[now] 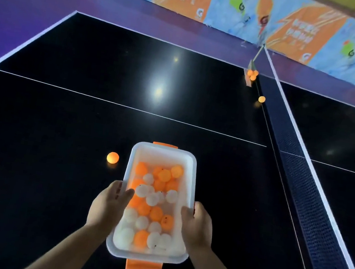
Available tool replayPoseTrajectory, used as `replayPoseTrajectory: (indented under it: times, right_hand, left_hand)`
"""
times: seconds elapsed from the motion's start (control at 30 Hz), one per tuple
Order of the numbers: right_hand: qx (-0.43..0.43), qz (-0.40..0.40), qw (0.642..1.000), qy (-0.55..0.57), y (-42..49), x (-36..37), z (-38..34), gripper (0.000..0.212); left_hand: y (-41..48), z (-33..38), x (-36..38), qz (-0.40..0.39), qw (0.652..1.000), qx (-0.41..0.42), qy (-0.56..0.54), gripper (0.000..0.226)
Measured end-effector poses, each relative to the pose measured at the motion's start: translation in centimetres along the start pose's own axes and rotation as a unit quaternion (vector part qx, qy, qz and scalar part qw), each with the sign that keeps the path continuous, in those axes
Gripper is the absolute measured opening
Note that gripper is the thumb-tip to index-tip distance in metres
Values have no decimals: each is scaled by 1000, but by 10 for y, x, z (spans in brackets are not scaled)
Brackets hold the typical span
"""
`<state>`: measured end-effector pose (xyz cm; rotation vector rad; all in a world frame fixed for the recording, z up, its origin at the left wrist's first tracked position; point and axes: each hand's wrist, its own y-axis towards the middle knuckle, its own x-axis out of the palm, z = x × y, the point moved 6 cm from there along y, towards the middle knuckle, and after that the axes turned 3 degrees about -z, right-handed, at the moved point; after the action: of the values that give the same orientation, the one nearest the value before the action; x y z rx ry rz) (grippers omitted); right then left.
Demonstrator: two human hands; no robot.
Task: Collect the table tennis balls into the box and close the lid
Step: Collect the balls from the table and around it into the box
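Now, furthest left, a loose orange ball lies on the black table, near the white box at its 10 o'clock. Your left hand grips the box's left long rim, thumb hooked inside. The box sits open-topped between your hands, holding a heap of orange and white balls. Your right hand grips the right rim, thumb over the edge. Well away at 1 o'clock, a cluster of orange balls sits at the far end of the net, with a single ball just beside the net.
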<state>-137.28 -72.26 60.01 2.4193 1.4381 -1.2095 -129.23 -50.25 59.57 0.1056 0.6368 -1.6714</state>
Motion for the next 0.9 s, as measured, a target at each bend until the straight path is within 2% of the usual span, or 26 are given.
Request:
replayPoseTrajectory:
  times: [0.17,0.27,0.33,0.43,0.47,0.53,0.67,0.73,0.8,0.9]
  right_hand:
    - [39,23,999,-9,24,14,-9,13]
    - [66,41,997,-12,30,14,-7,8]
    - [77,45,996,-11,34,15,-6,5]
    - [84,48,995,-19,36,19,-5,5]
    - [92,48,994,-23,37,20,-4,6]
    - [99,50,993,-39,39,21,-1,14]
    - [94,47,992,-63,41,22,2,20]
    - [95,47,992,-68,41,23,3,21]
    - [95,52,992,-66,42,23,3,23]
    - [87,59,993,-53,43,24,5,19]
  left_hand:
    - [47,5,3,-59,996,17,57,9]
    - [58,6,2,-97,994,8,54,23]
    - [72,5,-4,-89,995,-1,42,34]
    - [110,5,-17,-7,984,69,162,23]
    - [124,4,-17,4,976,82,204,31]
    - [148,0,-12,-11,959,89,268,47]
    - [175,-18,2,-68,936,40,342,57]
    - [178,-31,1,-79,935,1,347,58]
    - [176,-36,-1,-68,946,-13,316,49]
    - [152,-11,-9,1,989,-2,146,43]
